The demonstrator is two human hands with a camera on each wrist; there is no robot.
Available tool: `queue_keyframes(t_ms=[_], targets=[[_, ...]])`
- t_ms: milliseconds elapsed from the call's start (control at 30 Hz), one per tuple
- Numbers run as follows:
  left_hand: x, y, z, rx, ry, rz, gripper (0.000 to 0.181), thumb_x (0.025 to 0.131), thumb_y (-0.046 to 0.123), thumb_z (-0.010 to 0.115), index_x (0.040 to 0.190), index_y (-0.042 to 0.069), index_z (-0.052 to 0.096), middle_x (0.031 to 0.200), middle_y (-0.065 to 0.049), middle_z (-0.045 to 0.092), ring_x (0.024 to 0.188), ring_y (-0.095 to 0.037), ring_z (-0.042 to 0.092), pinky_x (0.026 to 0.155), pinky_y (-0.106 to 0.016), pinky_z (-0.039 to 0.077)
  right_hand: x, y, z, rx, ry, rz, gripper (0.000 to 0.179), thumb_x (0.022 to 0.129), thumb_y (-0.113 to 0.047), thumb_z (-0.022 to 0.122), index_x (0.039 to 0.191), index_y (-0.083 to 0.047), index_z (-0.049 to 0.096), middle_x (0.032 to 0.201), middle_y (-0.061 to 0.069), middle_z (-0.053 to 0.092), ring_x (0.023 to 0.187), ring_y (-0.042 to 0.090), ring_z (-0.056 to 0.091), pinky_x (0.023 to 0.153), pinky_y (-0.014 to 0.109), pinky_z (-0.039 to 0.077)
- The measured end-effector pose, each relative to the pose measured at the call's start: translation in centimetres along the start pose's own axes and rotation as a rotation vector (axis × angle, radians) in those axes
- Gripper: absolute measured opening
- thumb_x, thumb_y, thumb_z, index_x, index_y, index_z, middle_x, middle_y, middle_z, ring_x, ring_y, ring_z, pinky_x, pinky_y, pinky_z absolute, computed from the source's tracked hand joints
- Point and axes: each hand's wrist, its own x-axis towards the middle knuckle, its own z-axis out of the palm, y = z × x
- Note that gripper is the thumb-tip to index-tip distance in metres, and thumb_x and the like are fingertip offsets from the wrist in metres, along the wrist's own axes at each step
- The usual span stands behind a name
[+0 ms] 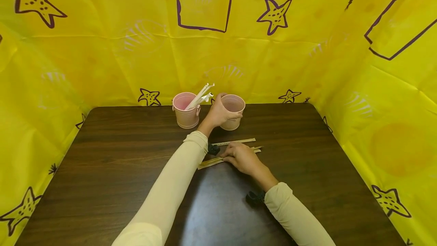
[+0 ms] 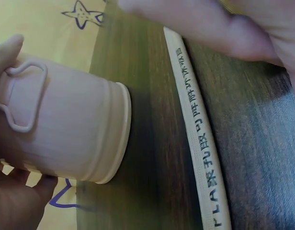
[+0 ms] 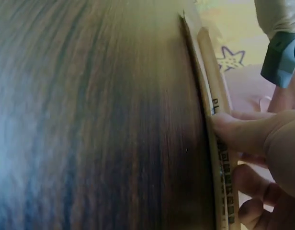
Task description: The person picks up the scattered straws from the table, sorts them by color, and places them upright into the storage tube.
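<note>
My left hand [image 1: 220,114] grips a small pink pail [image 1: 233,103], fingers and thumb around its sides. In the left wrist view the pail [image 2: 75,120] shows a wire loop handle on its wall and a rimmed base. With thumb and fingers, my right hand [image 1: 241,158] pinches paper-wrapped straws [image 1: 211,162] lying low over the table; in the right wrist view these straws [image 3: 219,158] have dark print on tan paper. Another wrapped straw [image 1: 244,141] lies between the pail and my right hand, its printed lettering facing up in the left wrist view.
A second pink pail [image 1: 187,120] stands to the left, with several white wrapped sticks [image 1: 199,98] leaning out of it. The dark wooden table [image 1: 119,170] ends at a yellow cloth backdrop [image 1: 205,56] with drawn starfish. A black wrist camera [image 1: 255,198] sits by my right sleeve.
</note>
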Motion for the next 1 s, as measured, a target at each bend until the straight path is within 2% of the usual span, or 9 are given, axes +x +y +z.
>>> queue_keyframes(t_ms=[100,300,500,600,700,900,1000], targets=[[-0.1,0.1,-0.1,-0.009,-0.009,-0.005,0.114,0.072,0.031,0.094,0.156,0.009,0.020,0.144,-0.020,0.047,0.130,-0.036,0.055,0.110,-0.048,0.047,-0.2,-0.1,-0.2,-0.038,0.003,-0.015,0.009,0.093,-0.021,0.075,0.099,-0.022,0.082,0.096,-0.007,0.071,0.093,0.012,0.069,0.084,0.033,0.058],[-0.2,0.1,-0.1,-0.006,-0.033,-0.018,0.115,0.073,0.032,0.094,0.157,0.008,0.019,0.146,-0.022,0.046,0.130,-0.037,0.054,0.110,-0.048,0.047,-0.9,0.4,-1.7,0.008,-0.021,-0.009,0.005,0.095,-0.018,0.073,0.098,-0.018,0.077,0.097,-0.005,0.070,0.093,0.012,0.069,0.086,0.033,0.057],[0.0,0.3,0.0,0.045,-0.044,-0.008,0.112,0.075,0.035,0.092,0.156,0.008,0.020,0.145,-0.020,0.047,0.131,-0.035,0.053,0.112,-0.048,0.046,-2.1,1.6,-4.8,0.121,-0.056,0.023,0.006,0.094,-0.013,0.073,0.098,-0.016,0.075,0.097,-0.005,0.069,0.091,0.011,0.067,0.083,0.031,0.056],[0.0,0.2,0.0,0.044,-0.052,-0.015,0.112,0.075,0.036,0.092,0.157,0.009,0.019,0.145,-0.020,0.047,0.130,-0.034,0.053,0.111,-0.048,0.046,-2.7,2.0,-6.5,0.189,-0.032,0.039,0.007,0.094,-0.013,0.074,0.098,-0.018,0.075,0.098,-0.005,0.066,0.090,0.009,0.064,0.081,0.028,0.054],[0.0,0.2,0.1,0.030,-0.059,-0.022,0.113,0.075,0.036,0.092,0.157,0.010,0.018,0.144,-0.020,0.047,0.130,-0.034,0.054,0.110,-0.049,0.047,-3.0,2.3,-8.2,0.268,0.046,0.057,0.009,0.093,-0.013,0.075,0.099,-0.020,0.075,0.099,-0.004,0.065,0.085,0.008,0.061,0.074,0.025,0.052],[0.0,0.5,-0.1,0.061,-0.059,-0.002,0.113,0.076,0.034,0.091,0.159,0.009,0.018,0.147,-0.019,0.046,0.134,-0.035,0.051,0.114,-0.050,0.044,-2.2,2.2,-11.1,0.389,0.298,0.138,0.011,0.094,-0.012,0.074,0.104,-0.014,0.072,0.089,-0.003,0.062,0.066,0.011,0.051,0.058,0.024,0.045],[-0.1,0.5,-0.3,0.062,-0.049,-0.001,0.115,0.076,0.032,0.091,0.161,0.009,0.018,0.152,-0.019,0.042,0.138,-0.036,0.048,0.117,-0.051,0.041,-1.0,1.6,-12.1,0.528,0.427,0.189,0.013,0.096,-0.011,0.071,0.107,-0.006,0.068,0.087,-0.004,0.061,0.062,0.011,0.050,0.055,0.024,0.044]])
